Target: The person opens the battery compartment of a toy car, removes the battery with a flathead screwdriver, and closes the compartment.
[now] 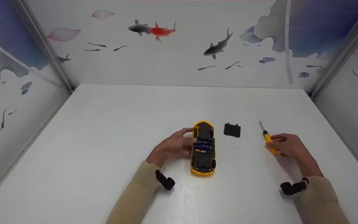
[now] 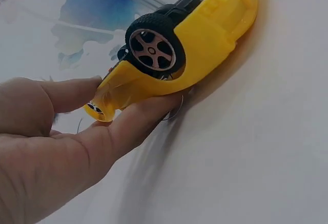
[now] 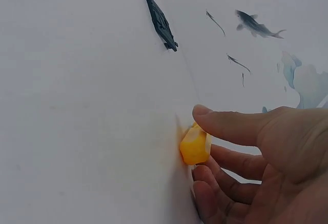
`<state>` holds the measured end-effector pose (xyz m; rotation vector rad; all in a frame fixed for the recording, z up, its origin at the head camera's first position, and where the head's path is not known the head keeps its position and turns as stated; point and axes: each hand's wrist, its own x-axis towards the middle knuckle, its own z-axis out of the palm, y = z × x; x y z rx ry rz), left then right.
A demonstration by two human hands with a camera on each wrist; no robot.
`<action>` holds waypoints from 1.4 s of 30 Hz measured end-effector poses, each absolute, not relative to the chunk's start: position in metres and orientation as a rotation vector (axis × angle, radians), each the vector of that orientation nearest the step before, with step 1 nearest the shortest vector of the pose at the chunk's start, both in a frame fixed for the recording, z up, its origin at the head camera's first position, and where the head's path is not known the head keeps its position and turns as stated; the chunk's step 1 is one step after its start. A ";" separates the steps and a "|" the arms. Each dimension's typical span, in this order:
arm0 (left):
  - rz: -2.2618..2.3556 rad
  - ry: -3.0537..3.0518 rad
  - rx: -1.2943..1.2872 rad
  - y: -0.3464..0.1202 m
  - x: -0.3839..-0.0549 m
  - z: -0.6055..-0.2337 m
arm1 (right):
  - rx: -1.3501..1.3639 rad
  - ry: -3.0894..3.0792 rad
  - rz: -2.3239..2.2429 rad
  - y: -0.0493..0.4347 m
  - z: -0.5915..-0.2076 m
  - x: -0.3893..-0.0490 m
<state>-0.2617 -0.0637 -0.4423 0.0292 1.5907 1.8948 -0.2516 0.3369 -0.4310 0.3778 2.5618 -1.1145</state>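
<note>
My left hand [image 1: 176, 144] grips a yellow toy car [image 1: 203, 169] by its side, its underside turned up. The thumb presses near the opened battery compartment, where several blue batteries [image 1: 204, 146] lie side by side. In the left wrist view, the car's wheel [image 2: 152, 51] faces the camera and the fingers reach under the body. My right hand [image 1: 287, 144] holds a screwdriver [image 1: 269, 142] by its yellow handle, thumb on one side and fingers on the other. Its metal shaft points away from me. Between the car and the screwdriver lies a black battery cover [image 1: 232, 130].
The white table [image 1: 120, 124] is bounded by a back wall [image 1: 179, 68] and side panels printed with fish and leaves. Grey metal posts [image 1: 45, 46] stand at the corners. Each wrist wears a small black camera [image 1: 165, 180].
</note>
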 end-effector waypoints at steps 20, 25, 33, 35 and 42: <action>1.663 1.853 0.142 -0.063 -0.265 -0.447 | 0.344 2.565 -1.107 0.337 -0.429 -0.252; 1.656 1.857 0.119 -0.063 -0.264 -0.446 | 0.362 2.565 -1.070 0.336 -0.427 -0.250; 1.639 1.868 0.131 -0.064 -0.264 -0.445 | 0.363 2.582 -0.982 0.332 -0.423 -0.247; 1.638 1.863 0.144 -0.065 -0.265 -0.445 | 0.362 2.589 -0.974 0.331 -0.422 -0.248; 1.677 1.776 0.149 -0.070 -0.267 -0.449 | 0.335 2.592 -0.958 0.328 -0.420 -0.250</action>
